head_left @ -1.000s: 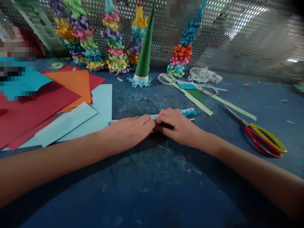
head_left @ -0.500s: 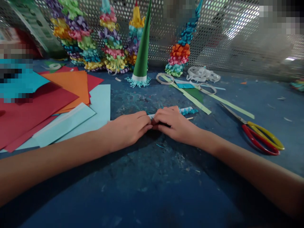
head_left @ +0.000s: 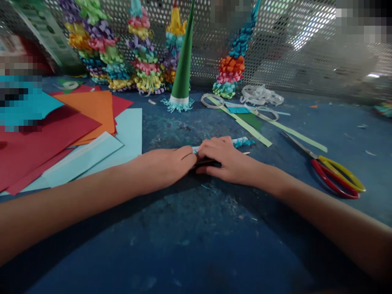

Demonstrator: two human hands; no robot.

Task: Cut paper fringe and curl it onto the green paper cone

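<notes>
Left hand [head_left: 162, 169]: lay on the blue worktop [head_left: 153, 253], pressed against the paper roll's near end.
Right hand [head_left: 226, 159]: curled over the paper roll, touching the left hand.
Fingers [head_left: 186, 157]: closed narrow on both hands, holding the roll between them.
Paper roll [head_left: 214, 145]: pale blue and white, lying flat under the hands, its frayed end [head_left: 243, 142] sticking out rightward.
Scissors [head_left: 333, 177]: red-and-yellow handled, well apart on the right.
Card sheets [head_left: 128, 130]: piled on the left, near the left hand.
</notes>
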